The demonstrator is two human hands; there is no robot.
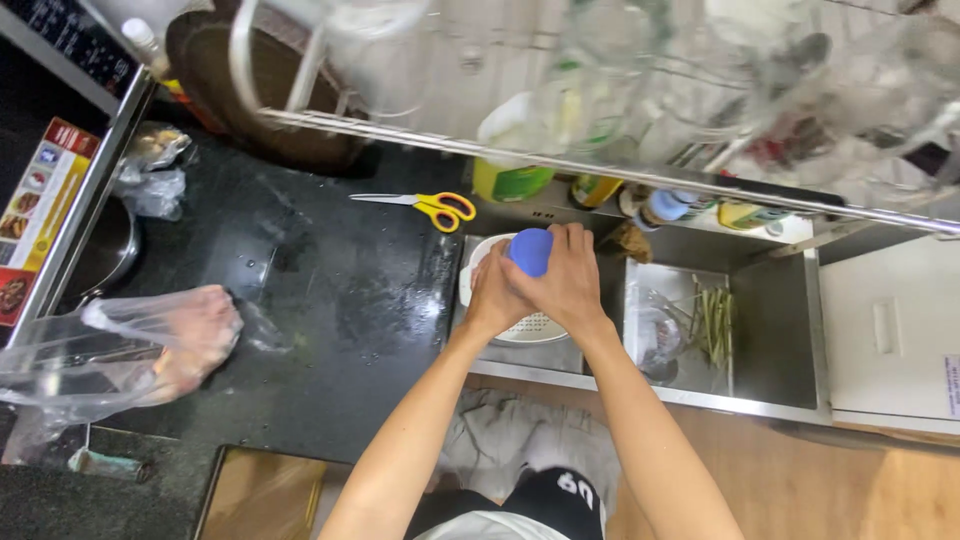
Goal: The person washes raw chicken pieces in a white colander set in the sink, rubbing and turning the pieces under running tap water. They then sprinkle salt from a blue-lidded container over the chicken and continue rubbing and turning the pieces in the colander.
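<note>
Holding a round blue object (pixel 530 250) between them, the left hand (pixel 495 295) and right hand (pixel 568 280) have their fingers clamped around it above a white perforated plastic colander (pixel 520 325) in the steel sink (pixel 770 320). At 11 o'clock, yellow-handled scissors (pixel 435 207) lie on the black worktop (pixel 330 300). At 9 o'clock sits a clear plastic bag of raw meat (pixel 150 345).
</note>
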